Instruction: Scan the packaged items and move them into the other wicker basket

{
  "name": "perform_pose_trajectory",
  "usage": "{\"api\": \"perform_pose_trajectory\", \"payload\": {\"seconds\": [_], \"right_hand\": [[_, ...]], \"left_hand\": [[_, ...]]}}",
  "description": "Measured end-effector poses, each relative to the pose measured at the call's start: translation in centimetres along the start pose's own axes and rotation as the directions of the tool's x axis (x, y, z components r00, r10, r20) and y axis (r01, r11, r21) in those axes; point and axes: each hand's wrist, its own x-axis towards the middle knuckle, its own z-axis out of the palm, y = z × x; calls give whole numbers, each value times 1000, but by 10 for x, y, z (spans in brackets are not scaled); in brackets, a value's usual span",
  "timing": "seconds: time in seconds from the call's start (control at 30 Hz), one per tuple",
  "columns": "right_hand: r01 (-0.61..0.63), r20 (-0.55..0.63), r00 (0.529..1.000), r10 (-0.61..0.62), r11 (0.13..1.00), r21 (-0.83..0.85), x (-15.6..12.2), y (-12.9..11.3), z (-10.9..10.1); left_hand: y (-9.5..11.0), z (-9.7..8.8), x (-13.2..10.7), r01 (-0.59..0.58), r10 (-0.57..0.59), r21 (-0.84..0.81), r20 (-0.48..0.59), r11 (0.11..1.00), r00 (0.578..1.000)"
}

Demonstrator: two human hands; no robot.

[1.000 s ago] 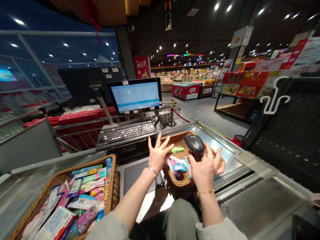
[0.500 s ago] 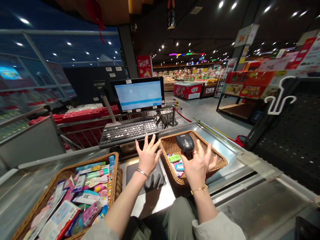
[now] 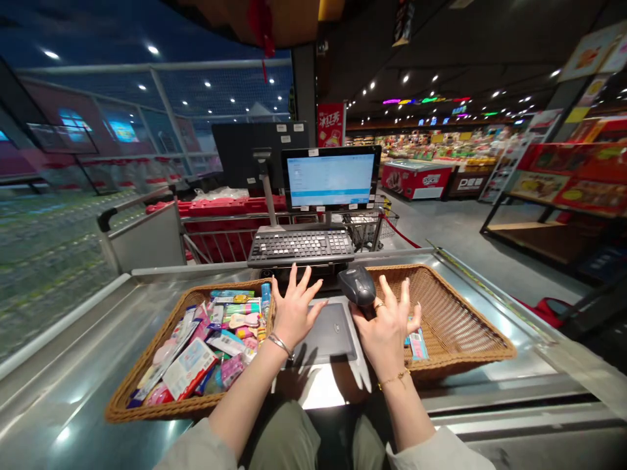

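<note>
Black rounded scanner in right hand

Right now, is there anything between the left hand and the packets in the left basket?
Nothing visible does. The left hand is open beside the left basket, and its packets lie uncovered past the low rim.

The left hand is up with its back to us. All its fingers are spread wide and it holds nothing. The right hand is just beside it, back to us too, fingers fanned out and pointing up. Its palm side is hidden. Both bare forearms reach forward.
</note>
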Motion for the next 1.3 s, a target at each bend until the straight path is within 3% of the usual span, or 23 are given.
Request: {"api": "perform_pose_trajectory", "payload": {"seconds": [0.47,0.77,0.9,1.1,1.17,1.3], "right_hand": [[87,141,984,-108,986,144,-17,-53,31],[114,185,971,-150,974,195,-26,-80,43],[114,206,966,-157,972,206,-31,-87,47],[124,213,962,-171,968,220,-39,-94,55],[126,220,960,-176,966,224,-41,-95,58],[130,234,954,-185,964,231,-43,-96,61]], "left_hand": [[-110,-43,-62,162,-174,203,39,966,984],[-164,-65,-105,272,-296,331,24,904,955],[-171,-67,-115,377,-415,420,-1,825,910],[-161,-61,-108,461,-620,588,91,665,779],[-159,-57,-105,450,-629,611,105,652,770],[-164,-51,-105,423,-602,623,98,658,792]]}}
